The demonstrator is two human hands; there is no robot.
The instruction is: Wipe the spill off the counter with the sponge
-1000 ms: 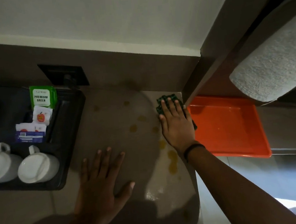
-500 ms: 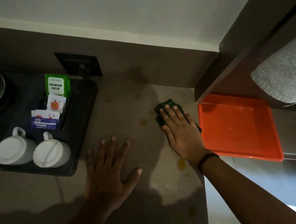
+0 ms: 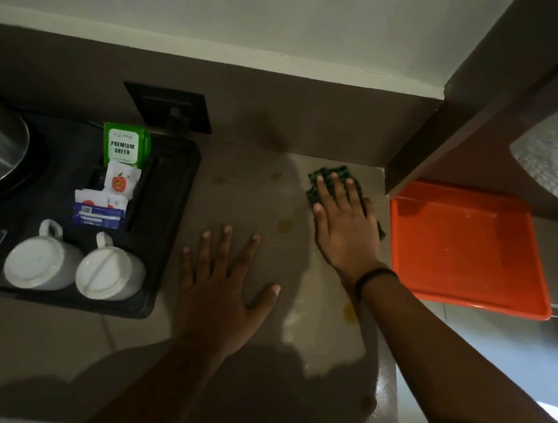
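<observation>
Head view | step: wiping | right hand [image 3: 345,235] pressed flat on sponge [image 3: 330,176], left of orange tray [image 3: 464,250] | left hand [image 3: 220,286] flat, empty | next: drag over yellow drops [image 3: 284,225] on surface [image 3: 255,196]

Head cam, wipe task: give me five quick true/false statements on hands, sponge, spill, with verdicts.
1. The right hand presses flat on the green sponge. True.
2. The left hand holds a cup. False: it lies flat and open on the counter.
3. Yellow spots remain between the hands. True.
4. The sponge lies in the orange tray. False: it lies on the counter, left of the tray.
5. Both cups stand upright. False: they are upside down on the black tray.
</observation>
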